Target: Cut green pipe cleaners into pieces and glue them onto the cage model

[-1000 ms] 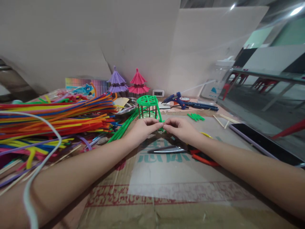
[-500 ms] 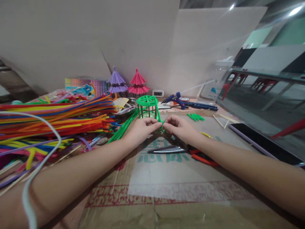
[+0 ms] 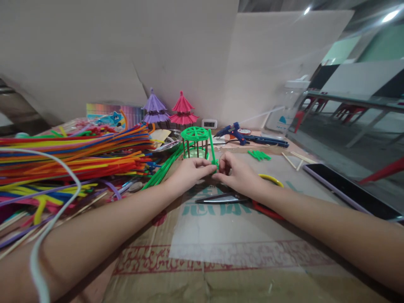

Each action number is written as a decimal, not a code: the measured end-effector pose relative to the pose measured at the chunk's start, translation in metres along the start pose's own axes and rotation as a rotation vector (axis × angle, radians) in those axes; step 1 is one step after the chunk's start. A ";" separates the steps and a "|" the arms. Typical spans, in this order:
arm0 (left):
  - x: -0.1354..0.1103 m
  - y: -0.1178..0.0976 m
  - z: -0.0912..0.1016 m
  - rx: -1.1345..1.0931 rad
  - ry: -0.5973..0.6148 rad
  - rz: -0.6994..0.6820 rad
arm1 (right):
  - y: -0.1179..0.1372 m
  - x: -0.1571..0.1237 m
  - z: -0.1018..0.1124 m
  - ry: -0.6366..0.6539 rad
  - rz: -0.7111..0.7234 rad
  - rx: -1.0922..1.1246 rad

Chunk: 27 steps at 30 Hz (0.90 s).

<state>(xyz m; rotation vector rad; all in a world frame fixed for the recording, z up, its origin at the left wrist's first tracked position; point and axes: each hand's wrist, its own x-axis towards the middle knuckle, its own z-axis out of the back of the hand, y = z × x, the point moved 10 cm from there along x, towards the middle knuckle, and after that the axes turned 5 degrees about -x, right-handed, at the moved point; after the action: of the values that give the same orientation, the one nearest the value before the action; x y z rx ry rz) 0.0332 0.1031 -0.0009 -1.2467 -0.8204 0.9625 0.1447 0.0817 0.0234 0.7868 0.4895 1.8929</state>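
Observation:
My left hand and my right hand meet in front of a small green pipe-cleaner pavilion. Both pinch one green pipe cleaner that sticks up between their fingertips, just right of the pavilion. The fingers of both hands are closed on it. Scissors with red and yellow handles lie on the cardboard under my right wrist.
A big heap of coloured pipe cleaners fills the left. Purple and pink finished pavilions stand at the back. A blue glue gun, cut green pieces, wooden sticks and a phone lie to the right.
The green pipe cleaner between my fingertips has been turned up from low and flat to nearly upright. My right hand shifted slightly left and closer to the left hand.

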 end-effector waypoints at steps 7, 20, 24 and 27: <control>-0.002 -0.004 -0.002 0.050 0.014 -0.006 | 0.018 -0.005 0.004 -0.071 0.166 -0.302; -0.002 -0.005 -0.001 0.038 -0.004 -0.022 | 0.016 -0.005 0.003 -0.015 0.144 -0.242; -0.004 -0.008 -0.001 0.054 -0.015 -0.016 | 0.025 -0.006 0.011 0.117 0.137 -0.197; -0.006 -0.007 -0.003 0.046 -0.008 0.021 | 0.030 -0.012 0.031 0.194 0.131 -0.208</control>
<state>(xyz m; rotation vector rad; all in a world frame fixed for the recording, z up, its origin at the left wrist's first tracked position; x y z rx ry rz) 0.0343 0.0966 0.0054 -1.2145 -0.7880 0.9984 0.1507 0.0582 0.0610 0.5119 0.3588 2.1141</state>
